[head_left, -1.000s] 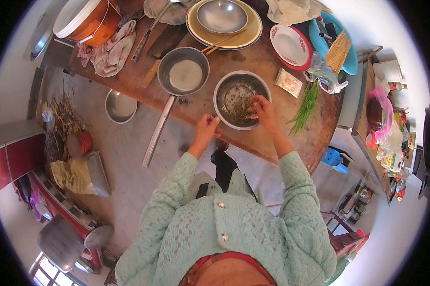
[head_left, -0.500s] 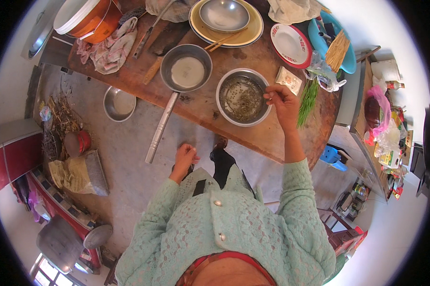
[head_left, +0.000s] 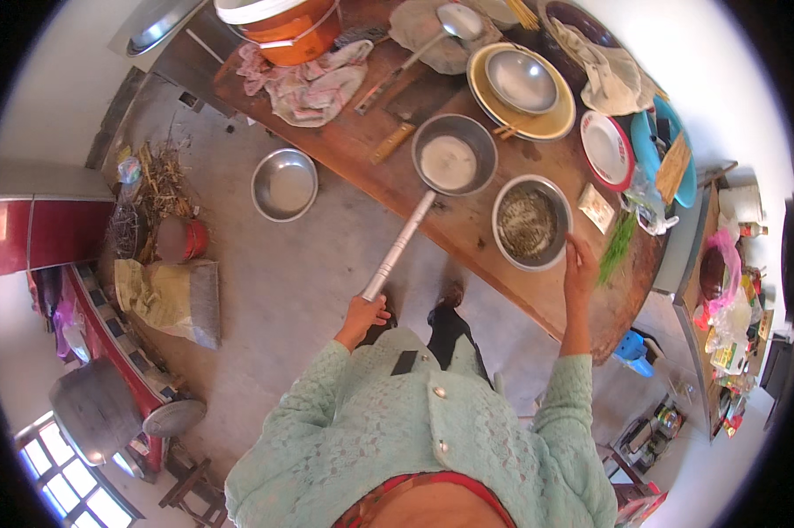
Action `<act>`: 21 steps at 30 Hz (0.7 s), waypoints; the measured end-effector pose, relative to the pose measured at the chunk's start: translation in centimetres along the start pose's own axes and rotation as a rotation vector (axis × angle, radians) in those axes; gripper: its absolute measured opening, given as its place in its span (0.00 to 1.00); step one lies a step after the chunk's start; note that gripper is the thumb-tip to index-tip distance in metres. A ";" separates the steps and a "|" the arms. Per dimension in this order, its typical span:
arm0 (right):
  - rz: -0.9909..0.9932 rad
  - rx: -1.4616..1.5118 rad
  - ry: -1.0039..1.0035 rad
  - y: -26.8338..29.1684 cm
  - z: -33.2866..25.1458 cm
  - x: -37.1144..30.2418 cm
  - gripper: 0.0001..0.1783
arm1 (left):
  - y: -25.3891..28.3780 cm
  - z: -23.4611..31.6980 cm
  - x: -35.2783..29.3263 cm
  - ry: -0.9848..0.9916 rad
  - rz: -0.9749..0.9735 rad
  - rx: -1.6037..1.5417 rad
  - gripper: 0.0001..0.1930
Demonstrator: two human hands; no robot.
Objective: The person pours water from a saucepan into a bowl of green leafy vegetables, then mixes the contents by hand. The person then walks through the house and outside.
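Note:
My left hand [head_left: 361, 320] is closed at the end of the silver handle of a long-handled metal dipper [head_left: 450, 163]. The dipper's round pan rests on the brown wooden table [head_left: 476, 242], its handle jutting past the front edge. To its right stands a steel bowl [head_left: 562, 251] with many small dark greenish bits spread over its bottom. My right hand [head_left: 579, 268] has its fingertips at the bowl's right rim and appears to pinch it. Just beyond that hand lie a small pale packet [head_left: 596, 208] and a bunch of green stalks [head_left: 619, 249].
At the back are a yellowish basin [head_left: 559, 123] holding a metal bowl, a red-rimmed dish [head_left: 606, 154] and a blue basin [head_left: 685, 176]. A wooden-handled tool [head_left: 392, 143], a cloth [head_left: 318, 88] and an orange bucket [head_left: 296, 37] lie leftward. A steel basin [head_left: 284, 185] sits on the floor.
My left hand has risen from beside my body to the dipper's handle end. My right hand has moved from over the bowl to its rim. The whole view has shifted and turned.

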State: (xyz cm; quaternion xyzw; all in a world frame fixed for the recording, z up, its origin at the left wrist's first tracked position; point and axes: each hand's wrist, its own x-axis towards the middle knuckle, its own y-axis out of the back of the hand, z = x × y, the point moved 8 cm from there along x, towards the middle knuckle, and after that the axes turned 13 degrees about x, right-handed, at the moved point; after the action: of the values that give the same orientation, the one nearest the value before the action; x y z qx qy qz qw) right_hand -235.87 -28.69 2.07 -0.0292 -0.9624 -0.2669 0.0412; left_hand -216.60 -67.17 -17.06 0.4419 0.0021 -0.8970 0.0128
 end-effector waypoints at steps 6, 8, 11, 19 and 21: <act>0.007 -0.066 0.081 -2.6 -0.8 -3.2 0.15 | 7.7 3.2 3.6 -0.121 0.148 0.051 0.07; 0.089 0.075 -0.034 -3.1 -1.0 -3.5 0.15 | 9.6 4.7 3.7 -0.096 0.207 0.030 0.07; 0.181 0.232 -0.131 -2.1 2.2 -6.2 0.13 | 10.9 7.8 3.9 -0.119 0.259 0.069 0.07; 0.272 0.468 -0.434 -1.8 8.4 -14.4 0.12 | 11.8 14.6 6.0 -0.256 0.292 0.189 0.09; 0.274 0.533 -0.501 -2.6 9.7 -16.3 0.11 | 11.0 15.6 6.2 -0.256 0.292 0.184 0.09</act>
State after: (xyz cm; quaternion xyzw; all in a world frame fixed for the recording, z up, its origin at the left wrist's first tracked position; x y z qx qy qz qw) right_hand -220.46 -26.46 -9.09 -0.2102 -0.9654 0.0161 -0.1538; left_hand -232.52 -78.58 -12.39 0.3195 -0.1454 -0.9308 0.1023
